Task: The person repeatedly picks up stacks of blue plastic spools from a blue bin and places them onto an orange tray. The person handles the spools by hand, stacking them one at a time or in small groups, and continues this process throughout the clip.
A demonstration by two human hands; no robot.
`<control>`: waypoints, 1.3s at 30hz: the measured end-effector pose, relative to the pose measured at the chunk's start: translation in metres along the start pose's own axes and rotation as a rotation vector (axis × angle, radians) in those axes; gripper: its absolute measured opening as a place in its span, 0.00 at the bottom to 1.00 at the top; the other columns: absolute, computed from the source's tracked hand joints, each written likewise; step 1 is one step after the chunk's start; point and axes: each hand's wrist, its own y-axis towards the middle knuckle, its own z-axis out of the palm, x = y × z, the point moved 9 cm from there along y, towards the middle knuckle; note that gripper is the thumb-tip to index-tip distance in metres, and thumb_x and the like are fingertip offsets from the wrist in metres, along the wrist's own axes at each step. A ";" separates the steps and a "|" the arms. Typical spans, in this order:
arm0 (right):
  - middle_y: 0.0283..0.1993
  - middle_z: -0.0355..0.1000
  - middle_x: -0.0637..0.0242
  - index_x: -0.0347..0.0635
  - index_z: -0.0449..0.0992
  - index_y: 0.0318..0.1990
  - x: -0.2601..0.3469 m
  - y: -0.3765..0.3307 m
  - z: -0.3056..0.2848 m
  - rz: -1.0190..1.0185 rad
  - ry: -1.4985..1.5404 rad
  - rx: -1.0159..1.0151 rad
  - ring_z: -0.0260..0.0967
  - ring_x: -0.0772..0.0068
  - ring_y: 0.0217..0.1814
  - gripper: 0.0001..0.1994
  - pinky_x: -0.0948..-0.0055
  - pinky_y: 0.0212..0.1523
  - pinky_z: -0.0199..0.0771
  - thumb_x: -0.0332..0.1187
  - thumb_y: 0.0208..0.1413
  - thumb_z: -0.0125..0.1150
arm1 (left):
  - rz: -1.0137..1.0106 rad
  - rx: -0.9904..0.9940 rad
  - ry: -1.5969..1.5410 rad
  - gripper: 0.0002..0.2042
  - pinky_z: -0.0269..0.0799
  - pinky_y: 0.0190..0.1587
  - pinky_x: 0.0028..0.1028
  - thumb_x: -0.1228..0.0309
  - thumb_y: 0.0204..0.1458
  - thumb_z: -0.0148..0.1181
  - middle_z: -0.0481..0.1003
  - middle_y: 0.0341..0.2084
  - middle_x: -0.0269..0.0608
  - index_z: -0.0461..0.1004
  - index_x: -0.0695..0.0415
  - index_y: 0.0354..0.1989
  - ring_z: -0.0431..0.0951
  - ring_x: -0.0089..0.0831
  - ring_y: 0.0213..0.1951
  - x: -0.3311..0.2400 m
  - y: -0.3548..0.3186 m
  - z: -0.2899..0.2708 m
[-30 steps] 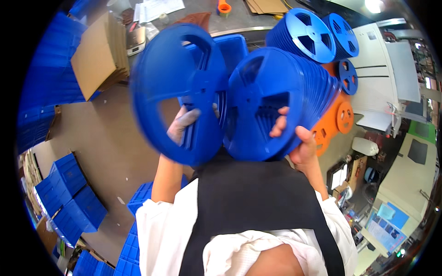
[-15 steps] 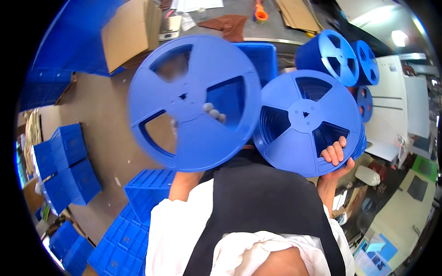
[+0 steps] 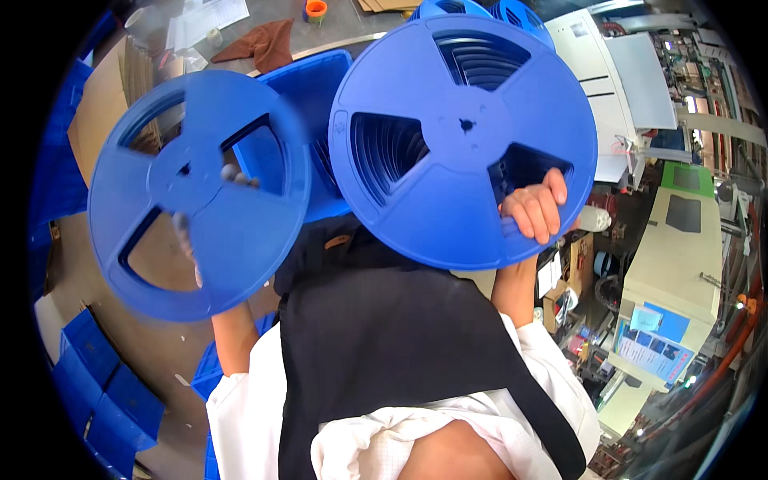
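Left reel: a blue disc (image 3: 212,208) faces me on the left, slightly blurred; I cannot tell whether another flange lies behind it.
Left hand: it (image 3: 189,246) supports that disc from behind, fingers spread so that tips show through two windows; the palm is hidden, so I cannot tell how tightly it closes.
Right reels: a blue reel stack (image 3: 448,152) faces me on the right, many flanges showing through its windows.
Right hand: it (image 3: 538,210) is curled closed through the lower right window, clamped over the front rim; I cannot see the thumb clearly.
Between and behind: a blue bin (image 3: 320,66) sits beyond the gap, near a grey bench (image 3: 352,22) bearing a brown cloth (image 3: 264,46).
Slip risk: I judge the one-handed hold at the stack's lower edge could let it tip or fan apart, its weight lying well above the fingers.
Knock risk: the two rims look just apart; a small inward swing could clash them.
Snag risk: withdrawing the left fingers carelessly could catch a window edge and drop the disc.
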 end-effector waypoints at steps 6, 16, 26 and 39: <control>0.24 0.66 0.69 0.41 0.64 0.45 -0.052 0.008 -0.007 0.163 -0.255 -0.231 0.66 0.72 0.24 0.22 0.68 0.33 0.66 0.47 0.55 0.62 | -0.552 -0.247 0.125 0.36 0.67 0.57 0.34 0.63 0.55 0.61 0.71 0.51 0.49 0.49 0.66 0.66 0.72 0.38 0.53 0.082 0.011 -0.078; 0.39 0.75 0.57 0.35 0.68 0.53 -0.146 -0.024 -0.021 0.646 -0.618 -0.489 0.75 0.63 0.39 0.29 0.65 0.44 0.76 0.40 0.45 0.69 | -0.872 -0.296 0.494 0.52 0.68 0.56 0.41 0.68 0.45 0.72 0.71 0.50 0.49 0.35 0.44 0.71 0.72 0.40 0.53 0.158 0.003 -0.035; 0.53 0.73 0.51 0.29 0.68 0.56 -0.096 -0.034 -0.042 0.434 -0.661 -0.810 0.75 0.59 0.50 0.30 0.59 0.54 0.76 0.40 0.49 0.64 | -0.570 -0.219 0.204 0.32 0.69 0.60 0.45 0.67 0.46 0.64 0.72 0.53 0.51 0.63 0.63 0.61 0.73 0.46 0.55 0.053 -0.010 -0.035; 0.37 0.71 0.65 0.38 0.67 0.54 -0.060 -0.078 -0.085 0.175 -0.514 -1.086 0.69 0.68 0.39 0.22 0.59 0.46 0.72 0.41 0.57 0.56 | -0.178 -0.192 -0.269 0.35 0.60 0.67 0.42 0.44 0.46 0.66 0.72 0.41 0.45 0.69 0.62 0.52 0.72 0.41 0.53 0.015 -0.021 -0.045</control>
